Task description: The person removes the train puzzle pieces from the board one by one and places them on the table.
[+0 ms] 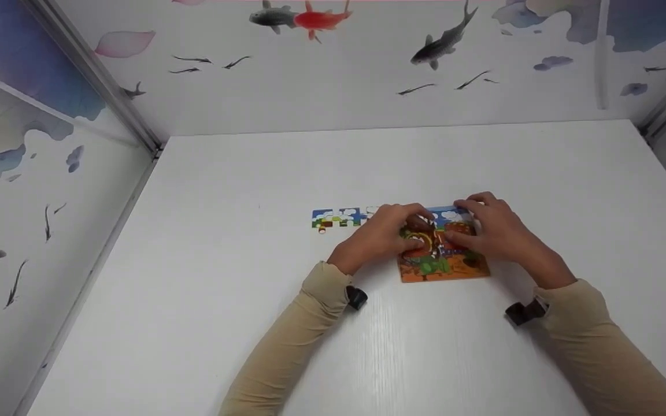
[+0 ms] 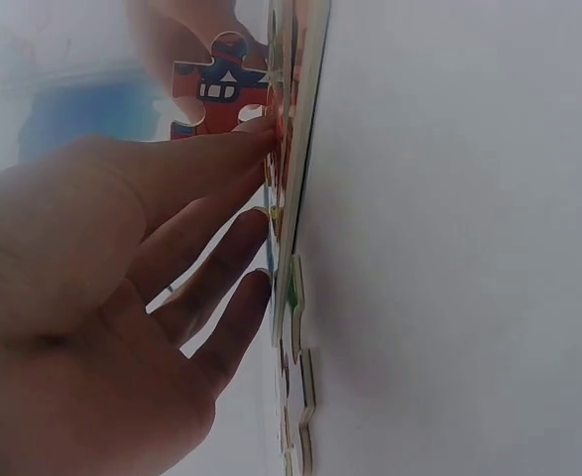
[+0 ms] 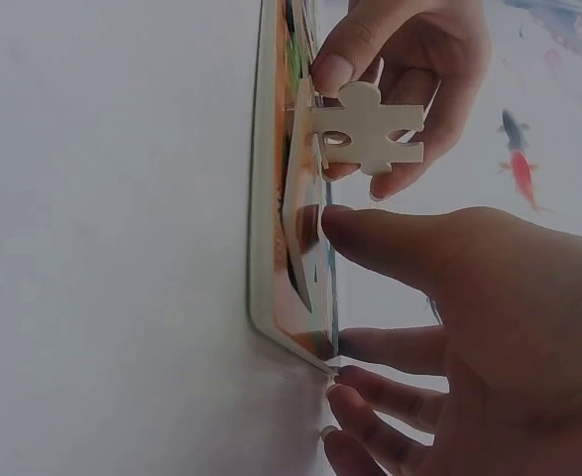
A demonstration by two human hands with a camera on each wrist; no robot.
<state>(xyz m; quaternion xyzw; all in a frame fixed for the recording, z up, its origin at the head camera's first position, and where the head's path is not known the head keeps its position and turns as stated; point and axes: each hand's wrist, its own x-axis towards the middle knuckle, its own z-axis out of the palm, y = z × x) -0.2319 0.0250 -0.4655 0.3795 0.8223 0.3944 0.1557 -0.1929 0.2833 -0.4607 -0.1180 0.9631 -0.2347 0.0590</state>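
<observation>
My left hand (image 1: 376,237) bends over the left part of a colourful jigsaw puzzle (image 1: 460,267). Its thumb and fingers are at a red and blue puzzle piece (image 2: 203,104), which stands on edge over the puzzle; the pale back of this piece (image 3: 375,129) faces the right wrist camera. My right hand (image 1: 498,231) spreads over the right side. Its thumb touches the puzzle's face and its other fingers lie at the far edge. Part of the picture tilts up from the board near the right thumb. The hands hide the middle of the puzzle.
A short row of loose puzzle pieces (image 1: 349,216) lies left of the puzzle, partly behind the left hand. White table surface (image 1: 223,260) surrounds everything. Fish-printed panels (image 1: 333,86) stand at the back and left.
</observation>
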